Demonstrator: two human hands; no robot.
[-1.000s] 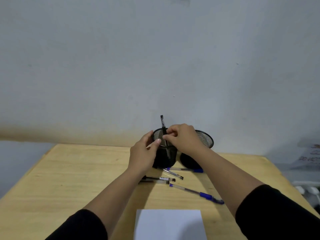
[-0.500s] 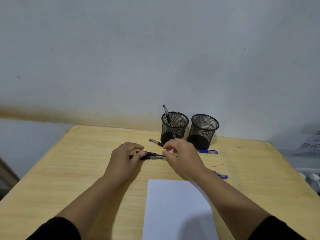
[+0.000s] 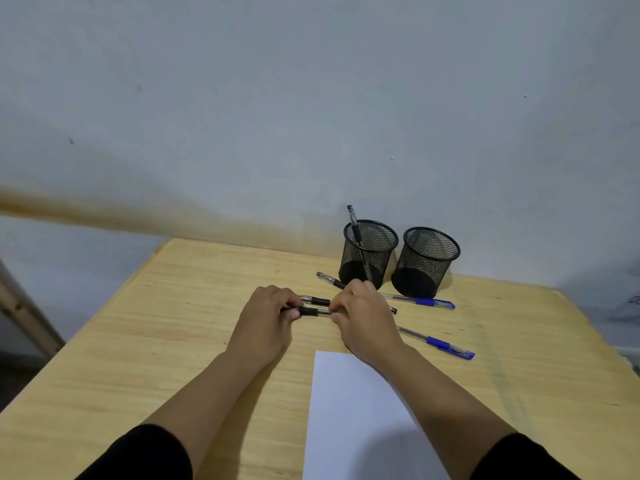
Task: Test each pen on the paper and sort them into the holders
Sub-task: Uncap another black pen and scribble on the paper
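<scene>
Two black mesh holders stand at the back of the table: the left holder [image 3: 370, 252] has one black pen [image 3: 354, 225] leaning in it, the right holder [image 3: 426, 259] looks empty. My left hand [image 3: 268, 315] and my right hand [image 3: 363, 318] pinch the two ends of a black pen [image 3: 311, 311] low over the wood. A second black pen [image 3: 317, 301] lies just behind it. Another black pen [image 3: 330, 280] lies by the left holder. Two blue pens [image 3: 419, 301] [image 3: 438, 344] lie to the right. White paper [image 3: 349, 417] lies near me.
The wooden table [image 3: 138, 341] ends at a pale wall behind the holders. Its left edge drops off beside a wooden post [image 3: 24, 317]. Pale objects sit past the table's right edge [image 3: 623, 306].
A second ago both hands were up at the left holder with a black pen; that pen now stands in it. The hands came down and took hold of a black pen on the table.
</scene>
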